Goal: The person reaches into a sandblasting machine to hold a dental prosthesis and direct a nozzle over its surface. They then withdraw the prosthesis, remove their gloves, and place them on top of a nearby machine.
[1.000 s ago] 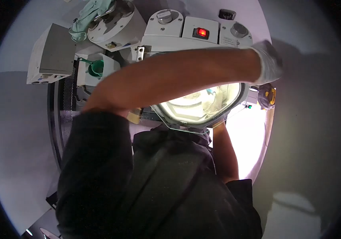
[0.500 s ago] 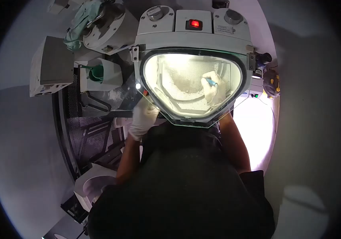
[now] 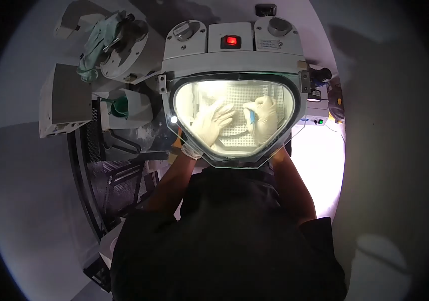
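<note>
Both of my gloved hands are inside a lit sandblasting cabinet point(image 3: 232, 61), seen through its clear window. My left hand point(image 3: 211, 123) is on the left side, fingers stretched out and apart, with nothing visible in it. My right hand point(image 3: 265, 123) is closed around a slim blue pen-like blasting nozzle point(image 3: 252, 116), to the right of my left hand. Beneath both hands lies a perforated white grate point(image 3: 239, 95). A dark hose point(image 3: 237, 134) curves across the grate between them.
A glowing red switch point(image 3: 231, 41) sits on the cabinet top between two round knobs. To the left stand a white container with a green cup point(image 3: 120, 107), a grey box point(image 3: 66, 100) and a cloth point(image 3: 96, 45) draped over a round machine. A bright panel point(image 3: 317, 165) glows at right.
My left hand has moved from outside the cabinet's left side into it, its fingers now spread. My right hand has shifted slightly left, still holding the blue nozzle. The camera view has tilted slightly.
</note>
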`<state>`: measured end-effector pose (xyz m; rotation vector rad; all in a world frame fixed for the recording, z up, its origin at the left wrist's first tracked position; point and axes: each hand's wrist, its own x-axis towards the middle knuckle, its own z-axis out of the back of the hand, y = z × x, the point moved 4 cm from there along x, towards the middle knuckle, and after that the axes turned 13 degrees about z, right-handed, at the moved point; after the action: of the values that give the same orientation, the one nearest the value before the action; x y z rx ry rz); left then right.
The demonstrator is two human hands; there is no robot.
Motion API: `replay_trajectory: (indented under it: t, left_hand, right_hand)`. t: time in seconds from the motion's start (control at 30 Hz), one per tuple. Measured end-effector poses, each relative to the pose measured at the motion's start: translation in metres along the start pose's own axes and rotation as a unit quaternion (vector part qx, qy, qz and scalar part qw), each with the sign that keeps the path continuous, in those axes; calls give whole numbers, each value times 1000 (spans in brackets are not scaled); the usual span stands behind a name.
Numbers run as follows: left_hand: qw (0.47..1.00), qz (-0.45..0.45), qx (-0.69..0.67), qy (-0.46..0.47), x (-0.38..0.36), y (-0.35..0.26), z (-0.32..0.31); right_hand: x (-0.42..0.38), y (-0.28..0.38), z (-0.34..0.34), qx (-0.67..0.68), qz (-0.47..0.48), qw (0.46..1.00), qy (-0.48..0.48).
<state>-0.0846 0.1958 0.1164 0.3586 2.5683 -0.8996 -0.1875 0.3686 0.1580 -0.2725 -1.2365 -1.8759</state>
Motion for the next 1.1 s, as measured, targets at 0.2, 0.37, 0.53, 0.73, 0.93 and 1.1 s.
replay_trajectory:
  t: [0.2, 0.37, 0.53, 0.73, 0.93, 1.1]
  left_hand:
    - [948, 45, -212, 233, 14, -1, -46]
    - [941, 50, -215, 257, 23, 1, -25]
    - [977, -62, 204, -13, 7, -18, -29]
    - [765, -209, 600, -107, 5, -15, -44]
    - [564, -208, 762, -240, 1, -12, -35]
    - [690, -224, 621, -297, 35, -12, 1]
  right_hand:
    - [4, 12, -4, 51, -13, 999, 4]
    - [16, 13, -7, 18, 61, 998, -26]
    - [14, 4, -15, 67, 53, 996, 5]
    - [5, -11, -36, 143, 8, 989, 33]
    - [17, 19, -18, 113, 87, 987, 79]
    - [5, 9, -28, 116, 100, 988, 38]
